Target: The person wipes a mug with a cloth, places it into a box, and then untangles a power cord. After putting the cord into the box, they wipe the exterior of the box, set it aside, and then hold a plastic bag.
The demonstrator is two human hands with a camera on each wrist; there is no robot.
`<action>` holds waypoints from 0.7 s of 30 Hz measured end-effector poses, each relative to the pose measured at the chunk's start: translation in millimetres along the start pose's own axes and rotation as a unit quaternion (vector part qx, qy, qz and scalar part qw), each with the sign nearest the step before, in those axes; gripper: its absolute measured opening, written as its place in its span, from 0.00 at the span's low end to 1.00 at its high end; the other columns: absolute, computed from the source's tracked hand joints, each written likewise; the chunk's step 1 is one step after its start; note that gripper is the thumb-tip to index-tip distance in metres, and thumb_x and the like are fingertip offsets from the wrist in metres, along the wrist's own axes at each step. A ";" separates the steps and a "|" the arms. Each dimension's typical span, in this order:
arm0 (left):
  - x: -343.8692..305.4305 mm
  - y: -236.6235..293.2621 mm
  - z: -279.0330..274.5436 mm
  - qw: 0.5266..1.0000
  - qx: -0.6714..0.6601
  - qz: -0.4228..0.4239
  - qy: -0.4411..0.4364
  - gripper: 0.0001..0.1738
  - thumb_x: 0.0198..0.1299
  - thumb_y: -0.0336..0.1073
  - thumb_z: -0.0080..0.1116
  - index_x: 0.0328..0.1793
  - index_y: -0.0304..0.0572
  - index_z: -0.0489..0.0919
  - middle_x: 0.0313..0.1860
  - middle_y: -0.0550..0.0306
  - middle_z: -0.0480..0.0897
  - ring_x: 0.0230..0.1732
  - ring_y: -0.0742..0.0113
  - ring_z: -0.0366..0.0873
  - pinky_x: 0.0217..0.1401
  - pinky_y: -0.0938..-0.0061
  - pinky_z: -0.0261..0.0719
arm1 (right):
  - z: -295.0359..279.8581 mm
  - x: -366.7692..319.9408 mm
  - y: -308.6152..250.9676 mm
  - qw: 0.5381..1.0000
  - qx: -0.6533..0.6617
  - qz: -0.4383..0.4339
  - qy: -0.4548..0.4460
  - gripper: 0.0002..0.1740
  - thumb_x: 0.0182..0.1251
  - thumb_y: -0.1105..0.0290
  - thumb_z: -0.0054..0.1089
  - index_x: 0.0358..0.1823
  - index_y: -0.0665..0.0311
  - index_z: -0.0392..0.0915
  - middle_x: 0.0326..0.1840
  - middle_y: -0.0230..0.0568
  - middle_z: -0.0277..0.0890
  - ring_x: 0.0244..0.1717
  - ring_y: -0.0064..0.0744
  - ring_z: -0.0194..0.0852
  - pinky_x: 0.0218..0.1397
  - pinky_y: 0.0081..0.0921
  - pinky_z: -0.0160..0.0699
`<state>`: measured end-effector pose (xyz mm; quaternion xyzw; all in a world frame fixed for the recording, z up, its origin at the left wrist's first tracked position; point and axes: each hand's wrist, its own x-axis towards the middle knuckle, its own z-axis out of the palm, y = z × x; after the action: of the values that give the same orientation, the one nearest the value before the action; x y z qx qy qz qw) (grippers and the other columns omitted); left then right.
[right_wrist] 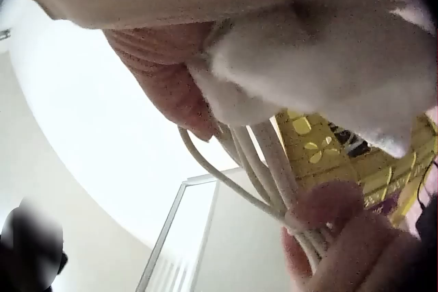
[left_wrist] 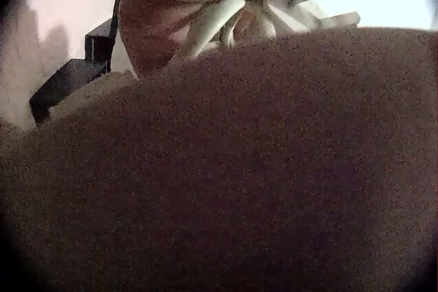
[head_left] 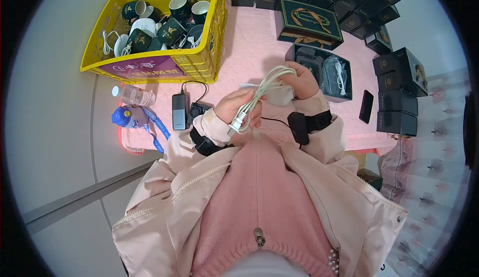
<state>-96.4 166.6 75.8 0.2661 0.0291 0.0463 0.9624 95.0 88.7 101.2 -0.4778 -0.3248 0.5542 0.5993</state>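
A looped bundle of white cable [head_left: 265, 88] with a plug [head_left: 238, 121] at its lower end is stretched between both hands. The left hand [head_left: 236, 108] grips it near the plug; two metal prongs show in the left wrist view. At the upper end the right hand [head_left: 302, 81] holds the loops together with a white cloth [head_left: 279, 94], which hangs beneath it. In the right wrist view, the cloth [right_wrist: 301, 66] bunches against the right fingers, and the cable [right_wrist: 254, 169] runs down to the left hand [right_wrist: 356, 237]. A sleeve or dark surface covers much of the left wrist view.
A yellow crate [head_left: 212, 37] of cups and white-corded items stands back left. Nearby are a bottle [head_left: 137, 96], a blue-lidded bottle [head_left: 130, 117] and a power bank [head_left: 180, 112]. An open box [head_left: 344, 95], phone [head_left: 366, 106] and stacked dark boxes [head_left: 397, 122] lie right.
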 end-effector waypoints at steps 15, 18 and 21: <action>2.5 2.3 7.0 0.981 0.177 -0.029 0.071 0.16 0.58 0.28 0.41 0.54 0.40 0.63 0.24 0.54 0.73 0.23 0.66 0.73 0.33 0.72 0.72 | 2.3 7.0 -5.5 0.943 -0.286 -0.099 0.138 0.02 0.50 0.75 0.54 0.24 0.66 0.72 0.19 0.25 0.66 0.21 0.13 0.59 0.24 0.13 0.57; 2.0 2.9 9.3 0.973 0.215 -0.026 0.078 0.20 0.55 0.24 0.40 0.56 0.39 0.61 0.29 0.51 0.75 0.27 0.63 0.76 0.36 0.72 0.74 | -8.4 12.9 3.3 0.890 -0.408 -0.131 0.157 0.05 0.48 0.73 0.55 0.26 0.66 0.72 0.18 0.35 0.69 0.19 0.22 0.65 0.23 0.19 0.63; 0.2 2.8 7.7 0.974 0.223 -0.010 0.026 0.18 0.56 0.26 0.44 0.54 0.36 0.60 0.32 0.48 0.76 0.30 0.63 0.78 0.33 0.75 0.74 | -4.6 14.8 7.9 0.849 -0.473 -0.153 0.181 0.07 0.47 0.71 0.56 0.28 0.64 0.73 0.19 0.42 0.71 0.19 0.32 0.70 0.23 0.24 0.67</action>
<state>-95.8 165.1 83.9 0.4723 0.0668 0.0360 0.8782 99.0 101.6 90.2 -0.7394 -0.5023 0.1384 0.4264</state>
